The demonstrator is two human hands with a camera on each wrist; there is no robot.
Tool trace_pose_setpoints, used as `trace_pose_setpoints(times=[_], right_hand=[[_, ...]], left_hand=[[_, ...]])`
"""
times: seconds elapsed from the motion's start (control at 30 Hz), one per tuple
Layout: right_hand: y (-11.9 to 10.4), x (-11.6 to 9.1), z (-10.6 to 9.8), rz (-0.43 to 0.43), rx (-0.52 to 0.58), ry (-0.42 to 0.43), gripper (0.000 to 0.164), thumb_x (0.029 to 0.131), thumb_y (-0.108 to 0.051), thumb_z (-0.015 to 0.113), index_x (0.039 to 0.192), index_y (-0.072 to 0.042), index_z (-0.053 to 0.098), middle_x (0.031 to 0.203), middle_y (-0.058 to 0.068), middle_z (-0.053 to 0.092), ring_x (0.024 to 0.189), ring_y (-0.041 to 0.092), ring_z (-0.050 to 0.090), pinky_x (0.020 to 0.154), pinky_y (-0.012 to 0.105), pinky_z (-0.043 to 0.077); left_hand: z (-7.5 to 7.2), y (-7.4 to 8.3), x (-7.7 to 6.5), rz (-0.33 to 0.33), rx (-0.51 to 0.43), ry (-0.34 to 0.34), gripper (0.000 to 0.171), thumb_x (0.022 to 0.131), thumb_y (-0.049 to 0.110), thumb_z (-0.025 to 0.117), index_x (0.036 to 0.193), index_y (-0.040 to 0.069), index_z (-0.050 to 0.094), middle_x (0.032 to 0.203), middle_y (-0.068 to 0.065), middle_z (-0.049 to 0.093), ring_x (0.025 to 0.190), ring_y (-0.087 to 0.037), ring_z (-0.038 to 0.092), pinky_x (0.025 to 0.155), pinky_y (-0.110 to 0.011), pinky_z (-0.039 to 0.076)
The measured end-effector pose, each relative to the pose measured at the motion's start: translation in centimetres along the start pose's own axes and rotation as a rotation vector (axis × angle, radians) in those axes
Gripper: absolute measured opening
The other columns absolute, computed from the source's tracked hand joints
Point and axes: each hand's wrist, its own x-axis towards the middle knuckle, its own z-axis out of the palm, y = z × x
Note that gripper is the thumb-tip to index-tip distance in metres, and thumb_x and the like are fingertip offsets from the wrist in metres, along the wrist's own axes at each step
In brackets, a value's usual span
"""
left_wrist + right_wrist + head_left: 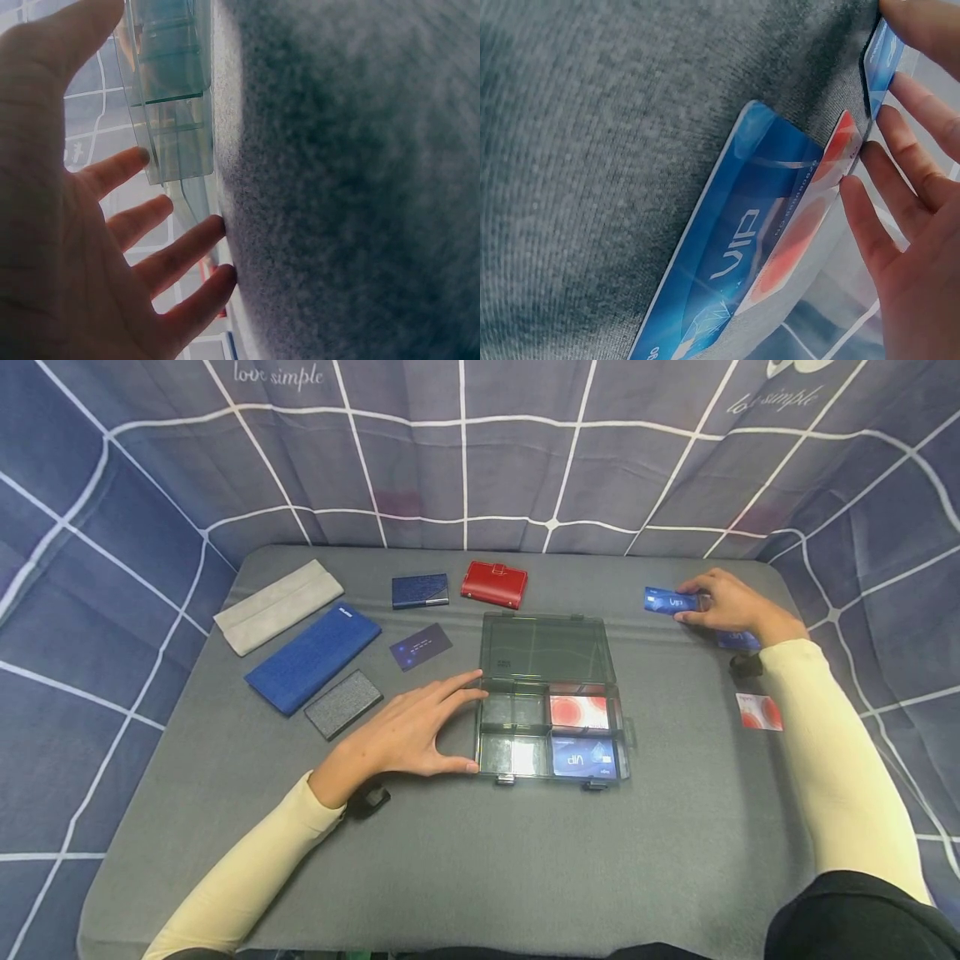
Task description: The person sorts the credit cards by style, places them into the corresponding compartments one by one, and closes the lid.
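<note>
The right grip grasps a blue VIP card, with thumb and fingers on opposite long edges; this hold probably leaves most of the printed face uncovered. Whether the card is raised from the surface cannot be told. Beside the wrist of this grip lies a second VIP card. A red-and-white card lies nearer the person, likely kept on this side for short reach.

The left grip is released: fingers extended, thumb and forefinger spread along the left wall of the divided box, touching or just beside it, presumably to steady it. The lid is folded back beyond the box, giving access to the compartments. In those farthest from the left grip lie a red card and, nearer the person, a VIP-marked card.

Beyond the left grip lie a dark card and a blue wallet, apparently placed well apart from the right grip to avoid hindering it.
</note>
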Motion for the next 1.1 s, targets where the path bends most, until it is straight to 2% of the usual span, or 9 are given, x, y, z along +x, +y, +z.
trace_pose_setpoints(times=[0.23, 0.53, 0.7, 0.87, 1.1], right_hand=[[-0.4, -0.2, 0.2, -0.037, -0.072, 0.04, 0.055, 0.09, -0.031, 0.083, 0.13, 0.005, 0.07, 0.126, 0.032, 0.062, 0.115, 0.048, 0.058, 0.1, 0.068, 0.044], [-2.2, -0.9, 0.2, -0.049, -0.131, 0.053, 0.056, 0.09, -0.039, 0.084, 0.13, -0.002, 0.072, 0.129, 0.027, 0.065, 0.118, 0.047, 0.061, 0.098, 0.068, 0.047], [-4.0, -1.7, 0.4, -0.08, -0.134, 0.07, 0.055, 0.089, -0.038, 0.084, 0.129, -0.002, 0.072, 0.129, 0.026, 0.066, 0.12, 0.048, 0.062, 0.097, 0.069, 0.048], [-6.3, -2.8, 0.8, -0.118, -0.133, 0.105, 0.055, 0.088, -0.039, 0.085, 0.129, -0.004, 0.072, 0.129, 0.023, 0.066, 0.121, 0.047, 0.062, 0.095, 0.068, 0.049], [-9.1, -3.9, 1.5, -0.255, -0.143, 0.191, 0.053, 0.083, -0.038, 0.087, 0.123, -0.005, 0.074, 0.12, 0.019, 0.071, 0.115, 0.042, 0.067, 0.091, 0.061, 0.053]], left_hand=[[-0.1, 0.0, 0.0, 0.0, 0.002, 0.001, 0.101, 0.083, 0.082, 0.073, 0.162, 0.025, 0.046, 0.177, 0.001, 0.028, 0.144, -0.034, 0.054, 0.1, -0.058, 0.055], [-0.3, 0.1, -0.1, -0.002, -0.003, -0.002, 0.102, 0.082, 0.081, 0.074, 0.162, 0.025, 0.046, 0.177, 0.001, 0.028, 0.142, -0.035, 0.055, 0.099, -0.058, 0.055], [-0.2, 0.1, -0.1, -0.002, -0.004, -0.004, 0.102, 0.082, 0.082, 0.074, 0.163, 0.026, 0.045, 0.178, 0.003, 0.026, 0.145, -0.034, 0.052, 0.103, -0.057, 0.053], [-0.3, 0.1, -0.1, -0.003, -0.004, -0.004, 0.103, 0.081, 0.083, 0.073, 0.162, 0.025, 0.046, 0.178, 0.004, 0.026, 0.145, -0.032, 0.052, 0.102, -0.056, 0.054], [-0.2, 0.0, -0.1, -0.003, 0.003, -0.002, 0.104, 0.081, 0.083, 0.074, 0.162, 0.024, 0.046, 0.177, 0.002, 0.028, 0.144, -0.032, 0.053, 0.1, -0.056, 0.055]])
